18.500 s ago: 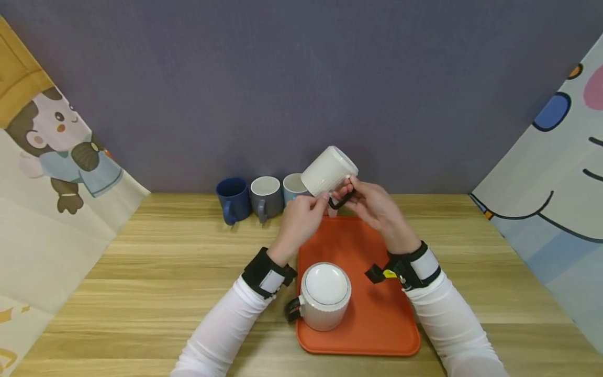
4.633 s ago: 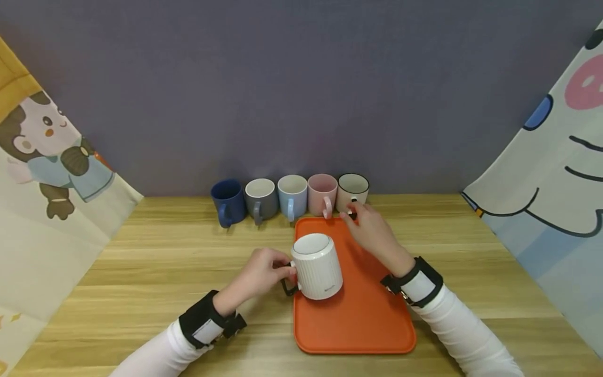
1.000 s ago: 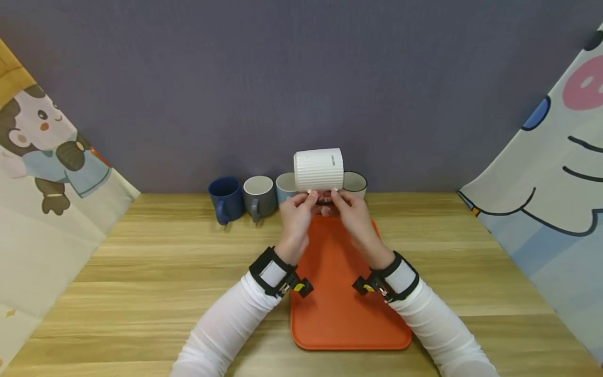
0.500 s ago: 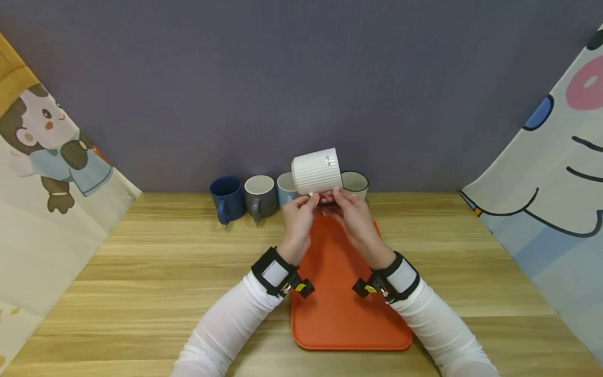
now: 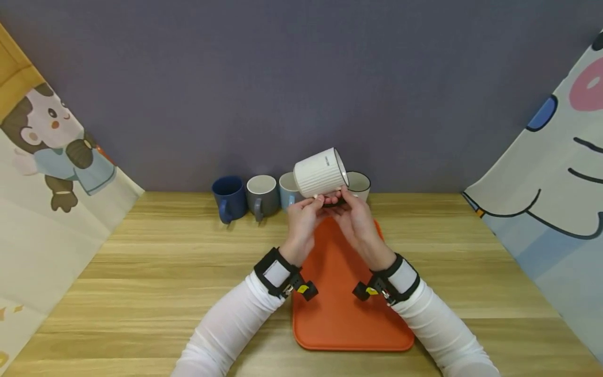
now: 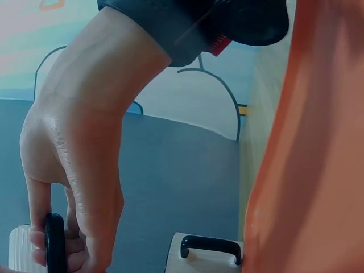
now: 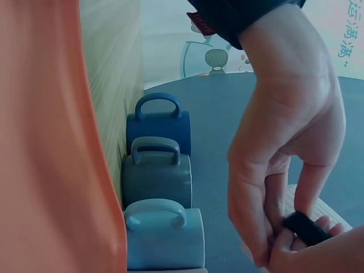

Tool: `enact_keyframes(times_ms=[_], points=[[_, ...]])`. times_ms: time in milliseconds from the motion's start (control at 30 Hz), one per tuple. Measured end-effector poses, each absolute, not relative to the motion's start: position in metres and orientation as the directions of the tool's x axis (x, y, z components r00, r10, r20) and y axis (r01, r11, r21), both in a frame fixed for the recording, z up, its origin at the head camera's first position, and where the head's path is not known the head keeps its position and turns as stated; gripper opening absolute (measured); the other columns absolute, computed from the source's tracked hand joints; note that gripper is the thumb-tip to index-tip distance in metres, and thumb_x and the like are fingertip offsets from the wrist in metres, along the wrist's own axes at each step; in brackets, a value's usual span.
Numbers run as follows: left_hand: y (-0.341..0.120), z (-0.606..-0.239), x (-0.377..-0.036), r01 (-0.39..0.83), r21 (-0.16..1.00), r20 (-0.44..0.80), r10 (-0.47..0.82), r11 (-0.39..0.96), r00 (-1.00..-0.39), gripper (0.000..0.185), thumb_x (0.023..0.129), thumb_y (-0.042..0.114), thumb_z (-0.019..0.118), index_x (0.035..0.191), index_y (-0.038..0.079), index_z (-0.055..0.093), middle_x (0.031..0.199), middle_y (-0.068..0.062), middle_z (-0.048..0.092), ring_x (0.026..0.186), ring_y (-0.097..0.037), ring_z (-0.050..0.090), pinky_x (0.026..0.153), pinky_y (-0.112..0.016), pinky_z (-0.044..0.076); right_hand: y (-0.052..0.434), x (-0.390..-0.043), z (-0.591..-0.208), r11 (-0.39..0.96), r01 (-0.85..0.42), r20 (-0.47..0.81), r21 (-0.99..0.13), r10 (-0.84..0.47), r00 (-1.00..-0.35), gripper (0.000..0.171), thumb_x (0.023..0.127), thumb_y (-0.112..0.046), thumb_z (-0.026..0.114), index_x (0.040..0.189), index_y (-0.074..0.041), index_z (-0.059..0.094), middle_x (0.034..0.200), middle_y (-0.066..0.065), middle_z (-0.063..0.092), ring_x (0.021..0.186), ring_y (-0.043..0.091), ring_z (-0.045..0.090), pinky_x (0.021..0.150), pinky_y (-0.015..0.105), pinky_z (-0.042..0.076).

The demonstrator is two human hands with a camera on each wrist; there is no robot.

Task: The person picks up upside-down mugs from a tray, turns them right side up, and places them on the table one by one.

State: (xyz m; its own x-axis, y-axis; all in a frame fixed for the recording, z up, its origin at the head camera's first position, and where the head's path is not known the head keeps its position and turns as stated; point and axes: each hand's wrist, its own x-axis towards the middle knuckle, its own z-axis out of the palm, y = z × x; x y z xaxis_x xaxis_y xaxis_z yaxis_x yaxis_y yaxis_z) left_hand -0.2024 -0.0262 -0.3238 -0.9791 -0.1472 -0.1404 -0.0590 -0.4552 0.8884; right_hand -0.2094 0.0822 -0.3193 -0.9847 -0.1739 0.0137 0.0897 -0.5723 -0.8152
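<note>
Both hands hold a white ribbed mug [image 5: 317,174] in the air, in front of the row of mugs and above the tray's far end. It lies on its side, its dark-edged rim turned right and upward. Thumb and fingers of my left hand [image 5: 301,222] pinch it from below, near the handle side. My right hand [image 5: 359,222] grips it at the rim end, its fingers by the black handle [image 5: 333,204]. That handle [image 6: 55,244] shows between fingers in the left wrist view. In the right wrist view the black handle [image 7: 307,229] is partly covered by fingers.
Along the back wall stand a dark blue mug [image 5: 229,198], a grey mug [image 5: 268,201], a light blue mug [image 5: 285,195] and a cream mug [image 5: 360,193] with a black rim. An orange tray [image 5: 350,327] lies on the wooden table [image 5: 179,272].
Earlier the left hand held the mug upside down over the tray, the right at the cream mug's handle. Now both hold it, and over the last second its rim end has turned into view.
</note>
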Motion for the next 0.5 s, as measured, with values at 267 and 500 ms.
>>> enact_keyframes(times_ms=[267, 500], points=[[-0.0242, -0.3267, -0.2026, -0.08, 0.877, -0.152, -0.114, -0.474, -0.982, 0.019, 0.094, 0.006, 0.055, 0.096, -0.009, 0.066, 0.08, -0.001, 0.064, 0.072, -0.011, 0.064, 0.083, -0.036, 0.054, 0.0852, -0.2097, -0.3186, -0.618, 0.139, -0.035, -0.774, -0.177, -0.984, 0.026, 0.103, -0.017, 0.037, 0.088, -0.007, 0.055, 0.082, 0.001, 0.054, 0.077, 0.013, 0.053, 0.084, 0.027, 0.043], [-0.0234, -0.3282, -0.2014, -0.037, 0.881, -0.098, -0.106, -0.472, -0.99, 0.022, 0.094, 0.007, 0.055, 0.102, -0.012, 0.064, 0.078, 0.0, 0.064, 0.072, -0.01, 0.064, 0.086, -0.039, 0.054, 0.0864, -0.2067, -0.3125, -0.613, 0.142, -0.047, -0.777, -0.169, -0.985, 0.023, 0.102, -0.016, 0.041, 0.09, -0.008, 0.059, 0.085, 0.0, 0.06, 0.08, 0.014, 0.055, 0.084, 0.026, 0.045]])
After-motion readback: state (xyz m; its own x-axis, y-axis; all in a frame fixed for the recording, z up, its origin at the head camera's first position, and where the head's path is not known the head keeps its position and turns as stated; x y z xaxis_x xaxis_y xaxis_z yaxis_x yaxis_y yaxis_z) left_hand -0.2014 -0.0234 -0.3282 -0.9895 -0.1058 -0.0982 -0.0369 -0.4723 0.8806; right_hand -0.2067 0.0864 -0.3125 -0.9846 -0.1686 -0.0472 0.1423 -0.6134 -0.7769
